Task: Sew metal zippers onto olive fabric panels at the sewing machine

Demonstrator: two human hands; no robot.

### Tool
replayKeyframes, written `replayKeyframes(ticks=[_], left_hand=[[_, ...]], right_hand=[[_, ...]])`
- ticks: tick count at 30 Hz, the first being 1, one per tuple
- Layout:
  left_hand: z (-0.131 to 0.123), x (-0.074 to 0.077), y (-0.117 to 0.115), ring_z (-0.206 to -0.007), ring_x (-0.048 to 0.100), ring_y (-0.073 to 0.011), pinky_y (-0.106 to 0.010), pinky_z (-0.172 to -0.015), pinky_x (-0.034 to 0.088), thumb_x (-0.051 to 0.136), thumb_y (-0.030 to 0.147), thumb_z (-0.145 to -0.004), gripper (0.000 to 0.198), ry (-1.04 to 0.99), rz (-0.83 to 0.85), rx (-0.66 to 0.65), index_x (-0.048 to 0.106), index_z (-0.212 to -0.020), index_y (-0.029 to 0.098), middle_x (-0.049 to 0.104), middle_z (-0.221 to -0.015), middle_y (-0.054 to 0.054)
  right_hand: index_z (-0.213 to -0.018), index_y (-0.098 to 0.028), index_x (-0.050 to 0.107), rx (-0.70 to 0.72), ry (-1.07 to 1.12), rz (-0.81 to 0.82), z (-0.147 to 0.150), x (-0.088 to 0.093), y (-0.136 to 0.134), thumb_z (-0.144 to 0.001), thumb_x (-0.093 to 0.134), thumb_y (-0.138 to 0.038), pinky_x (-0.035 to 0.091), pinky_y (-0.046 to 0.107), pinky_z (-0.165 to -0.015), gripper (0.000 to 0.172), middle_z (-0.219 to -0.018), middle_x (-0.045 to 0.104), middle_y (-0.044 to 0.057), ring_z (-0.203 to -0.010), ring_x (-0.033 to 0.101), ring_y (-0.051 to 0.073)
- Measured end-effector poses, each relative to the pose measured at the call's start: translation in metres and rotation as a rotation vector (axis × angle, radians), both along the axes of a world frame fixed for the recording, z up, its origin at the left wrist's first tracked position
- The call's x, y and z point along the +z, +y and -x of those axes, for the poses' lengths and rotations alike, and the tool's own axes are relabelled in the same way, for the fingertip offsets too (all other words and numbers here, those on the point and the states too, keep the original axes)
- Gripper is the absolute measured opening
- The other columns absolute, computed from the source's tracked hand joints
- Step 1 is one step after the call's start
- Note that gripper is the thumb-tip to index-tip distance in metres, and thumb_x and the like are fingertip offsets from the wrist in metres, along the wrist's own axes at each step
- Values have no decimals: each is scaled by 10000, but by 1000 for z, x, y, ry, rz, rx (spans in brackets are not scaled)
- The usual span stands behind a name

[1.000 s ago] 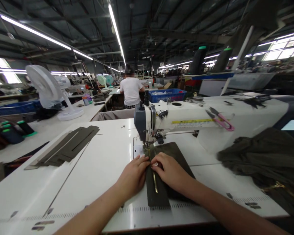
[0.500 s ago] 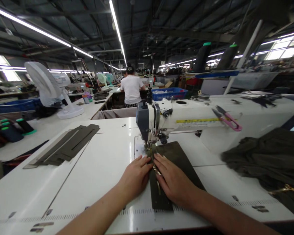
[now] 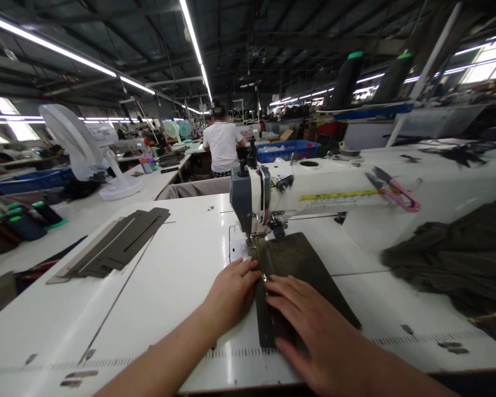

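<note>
A dark olive fabric panel (image 3: 301, 253) lies flat on the white machine table, its far edge under the needle area of a sewing machine (image 3: 250, 201). Along its left part runs a zipper (image 3: 261, 263) with gold-coloured teeth and a metal slider. My left hand (image 3: 233, 289) rests at the panel's left edge, fingers stretched forward and touching the fabric beside the zipper. On the other side, my right hand (image 3: 314, 320) lies over the panel with spread fingers, fingertips close to the slider. It hides part of the panel's near end.
Cut olive pieces (image 3: 119, 242) lie stacked at left. Pink-handled snips (image 3: 397, 193) rest on the machine arm. Bunched dark fabric (image 3: 446, 259) sits at right. A white fan (image 3: 107, 160) and thread cones (image 3: 28, 220) stand left; a person (image 3: 222, 144) sits ahead.
My right hand has slid back toward me and its thumb has spread away from the fingers. My left hand stays almost in place. The view has shifted slightly.
</note>
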State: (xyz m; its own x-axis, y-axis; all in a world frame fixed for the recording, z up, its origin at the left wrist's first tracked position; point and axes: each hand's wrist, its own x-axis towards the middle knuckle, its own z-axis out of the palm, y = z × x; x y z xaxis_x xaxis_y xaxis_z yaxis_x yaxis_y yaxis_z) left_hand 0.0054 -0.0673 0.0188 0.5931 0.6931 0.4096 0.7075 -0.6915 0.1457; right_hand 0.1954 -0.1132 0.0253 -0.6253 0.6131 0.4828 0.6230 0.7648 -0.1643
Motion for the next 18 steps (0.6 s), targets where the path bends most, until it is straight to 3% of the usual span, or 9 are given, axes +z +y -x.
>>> replayKeyframes(ticks=[3, 9, 18], left_hand=[[1, -2, 1, -1044, 561, -239, -422, -939, 452, 456, 59, -745, 304, -30, 16, 0, 616, -992, 134, 610, -1119, -103], [4, -4, 0, -1059, 557, -209, -407, -936, 456, 446, 49, -751, 338, -91, 24, 4, 588, -1039, 157, 613, -1124, -89], [2, -3, 3, -1040, 572, -229, -434, -931, 457, 477, 42, -759, 283, 8, -51, -29, 606, -984, 153, 620, -1103, -104]], right_hand=[[-1051, -69, 600, 15, -63, -95, 1, 3, -10, -683, 512, -193, 446, 413, -903, 398, -1132, 585, 159, -1066, 505, 279], [-892, -41, 651, 3, -89, -417, 15, -21, 9, -765, 432, -51, 501, 363, -770, 254, -942, 661, 167, -898, 592, 249], [-845, -46, 666, 25, 22, -433, 13, -28, 6, -785, 358, -7, 524, 302, -773, 316, -911, 675, 163, -885, 622, 218]])
